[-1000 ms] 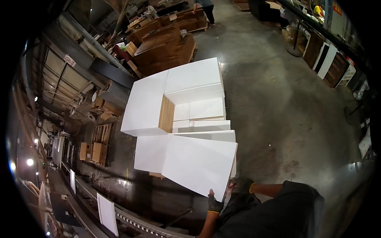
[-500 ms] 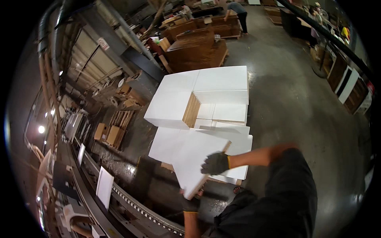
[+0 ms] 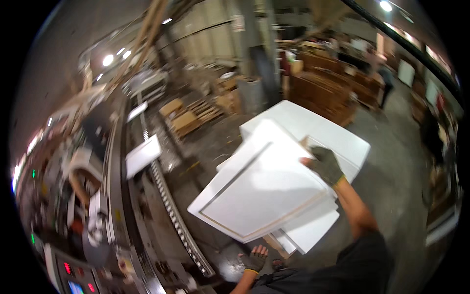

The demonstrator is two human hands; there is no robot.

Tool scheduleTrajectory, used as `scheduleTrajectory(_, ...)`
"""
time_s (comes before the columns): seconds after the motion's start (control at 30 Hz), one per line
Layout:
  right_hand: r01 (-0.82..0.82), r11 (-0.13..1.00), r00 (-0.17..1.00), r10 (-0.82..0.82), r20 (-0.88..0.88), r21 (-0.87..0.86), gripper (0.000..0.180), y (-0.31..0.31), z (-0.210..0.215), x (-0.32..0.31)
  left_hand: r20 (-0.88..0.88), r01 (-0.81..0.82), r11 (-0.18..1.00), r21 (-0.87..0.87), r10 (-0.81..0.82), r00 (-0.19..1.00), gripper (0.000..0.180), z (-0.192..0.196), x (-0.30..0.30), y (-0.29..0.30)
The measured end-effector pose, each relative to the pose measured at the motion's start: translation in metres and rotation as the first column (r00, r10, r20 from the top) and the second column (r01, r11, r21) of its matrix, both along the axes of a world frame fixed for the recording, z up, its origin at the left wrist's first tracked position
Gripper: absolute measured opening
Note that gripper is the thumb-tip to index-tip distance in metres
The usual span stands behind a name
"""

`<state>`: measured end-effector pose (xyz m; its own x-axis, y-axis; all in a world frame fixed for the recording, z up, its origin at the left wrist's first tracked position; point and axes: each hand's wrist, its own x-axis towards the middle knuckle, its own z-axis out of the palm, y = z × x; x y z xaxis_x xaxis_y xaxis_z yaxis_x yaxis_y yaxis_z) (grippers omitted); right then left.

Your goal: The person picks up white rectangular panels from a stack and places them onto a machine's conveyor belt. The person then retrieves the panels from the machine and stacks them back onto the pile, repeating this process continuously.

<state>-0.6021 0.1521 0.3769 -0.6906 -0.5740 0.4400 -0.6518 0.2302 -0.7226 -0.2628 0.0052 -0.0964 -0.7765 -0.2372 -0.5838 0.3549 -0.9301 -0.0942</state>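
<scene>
My right hand (image 3: 325, 165), in a dark glove with bare fingertips, grips the right edge of a large white board (image 3: 262, 183). This board is raised and tilted, with a dark line along its left side and a brownish one along its near side. Below its near edge, my left hand (image 3: 254, 259) is apart from it, palm up with fingers spread, and holds nothing. Behind the board stands a stack of white boards (image 3: 338, 139), partly hidden by it. More white boards (image 3: 313, 228) lie beneath it at the near right.
On my left runs a conveyor machine (image 3: 178, 223) with a white panel (image 3: 143, 157) on it. A control box (image 3: 73, 274) with lit displays sits at the lower left. Cardboard boxes (image 3: 185, 124) on pallets, brown stacked panels (image 3: 320, 95) and a person (image 3: 387, 83) are farther off.
My view has swung left toward the conveyor. The board has come up and tilted in my right hand, while my left hand has let go of its near corner.
</scene>
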Motion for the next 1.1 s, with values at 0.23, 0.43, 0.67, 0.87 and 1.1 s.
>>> scheduleTrajectory(0.23,0.151,0.986,0.932,-0.12,0.341,-0.067,0.037,0.01,-0.141,0.015,-0.179,-0.322,0.822,-0.469,0.269,0.946,0.083,0.102,0.044,-0.062)
scheduleTrajectory(0.43,0.296,0.955,0.862,-0.264,0.433,-0.007,0.055,-0.019,-0.268,0.051,-0.237,-0.545,0.59,-0.596,0.519,0.821,0.081,0.115,0.132,-0.087)
scheduleTrajectory(0.67,0.242,0.968,0.722,-0.227,0.653,0.07,0.06,-0.069,-0.359,0.134,-0.334,-0.75,0.465,-0.47,0.693,0.639,0.095,0.116,0.246,-0.062)
scheduleTrajectory(0.87,0.108,0.975,0.612,-0.221,0.76,0.196,0.052,-0.135,-0.381,0.2,0.103,-0.814,0.385,-0.434,0.919,0.379,0.085,0.119,0.311,-0.065)
scheduleTrajectory(1.1,-0.019,0.965,0.549,-0.209,0.809,0.263,0.058,-0.197,-0.396,0.278,0.193,-0.864,0.322,-0.387,0.945,0.265,0.07,0.099,0.378,-0.092)
